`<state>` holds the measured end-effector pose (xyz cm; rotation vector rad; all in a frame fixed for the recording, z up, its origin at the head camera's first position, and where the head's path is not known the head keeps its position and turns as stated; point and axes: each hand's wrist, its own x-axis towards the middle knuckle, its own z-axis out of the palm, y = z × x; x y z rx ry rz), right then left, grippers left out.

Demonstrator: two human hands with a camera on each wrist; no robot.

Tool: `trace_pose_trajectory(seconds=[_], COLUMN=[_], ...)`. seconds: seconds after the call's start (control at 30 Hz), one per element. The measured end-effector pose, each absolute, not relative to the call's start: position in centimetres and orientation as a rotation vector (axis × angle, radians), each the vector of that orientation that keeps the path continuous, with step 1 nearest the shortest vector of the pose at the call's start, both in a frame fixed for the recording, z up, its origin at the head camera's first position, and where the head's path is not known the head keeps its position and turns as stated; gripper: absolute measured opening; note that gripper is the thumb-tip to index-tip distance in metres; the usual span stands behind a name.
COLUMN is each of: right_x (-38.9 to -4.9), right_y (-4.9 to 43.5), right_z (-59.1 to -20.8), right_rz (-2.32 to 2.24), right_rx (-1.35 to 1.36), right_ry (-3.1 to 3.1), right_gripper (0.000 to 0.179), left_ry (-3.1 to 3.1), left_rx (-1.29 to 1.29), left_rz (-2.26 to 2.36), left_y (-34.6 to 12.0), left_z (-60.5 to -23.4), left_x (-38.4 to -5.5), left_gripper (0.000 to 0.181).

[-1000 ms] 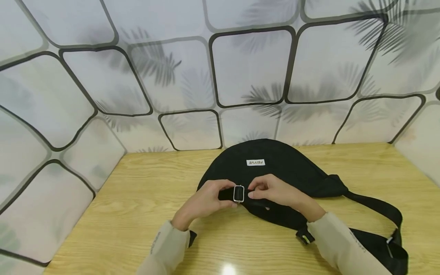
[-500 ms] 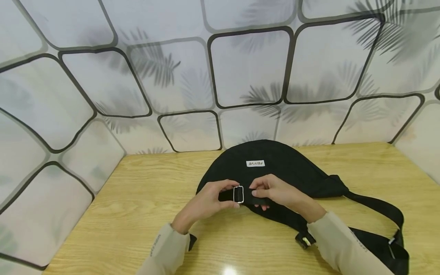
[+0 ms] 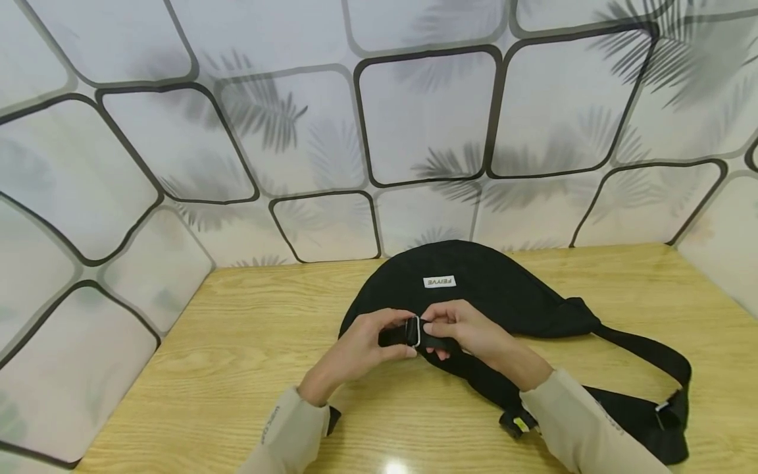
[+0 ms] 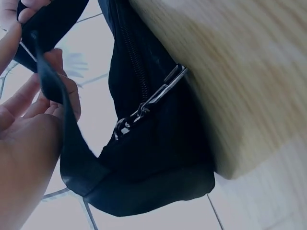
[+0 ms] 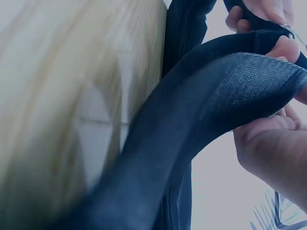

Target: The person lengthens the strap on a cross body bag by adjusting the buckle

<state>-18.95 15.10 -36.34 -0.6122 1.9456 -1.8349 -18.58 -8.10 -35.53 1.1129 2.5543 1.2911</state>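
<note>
The head camera looked forward and down across the table (image 3: 237, 368) toward the far wall (image 3: 426, 118) from above the near side, while the two wrist cameras, tilted sideways, faced the left hand (image 3: 358, 339) and right hand (image 3: 468, 329) from very close, their views sharing both hands and the table.

Shows a table (image 3: 237, 342) with yellowish wood grain and a bright glare (image 3: 395, 467) low in the head view. Meets a white back wall (image 3: 426, 118), printed with rounded dark outlines and grey leaves (image 3: 275, 122). Adjoins a similar left wall (image 3: 77, 178).
</note>
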Motion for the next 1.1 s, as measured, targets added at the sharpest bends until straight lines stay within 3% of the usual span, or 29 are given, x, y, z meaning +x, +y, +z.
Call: trace_pose_trajectory(seconds=[0.73, 1.1], right_x=[-19.9, -19.4], right_y=[16.4, 15.4], right_z=[-36.9, -36.5], right_rz=[-1.808, -1.856], right_rx=[-0.798, -0.72], right_ry=[1.755, 1.773], right_gripper=[0.01, 0.011], left_ry=[2.563, 2.5], left_rx=[1.213, 1.176], left_rz=[1.395, 1.411], left_y=[-8.2, -8.1], left_z=[-35.5, -35.5], left_x=[-18.8, -18.7], left_gripper=[0.047, 0.043])
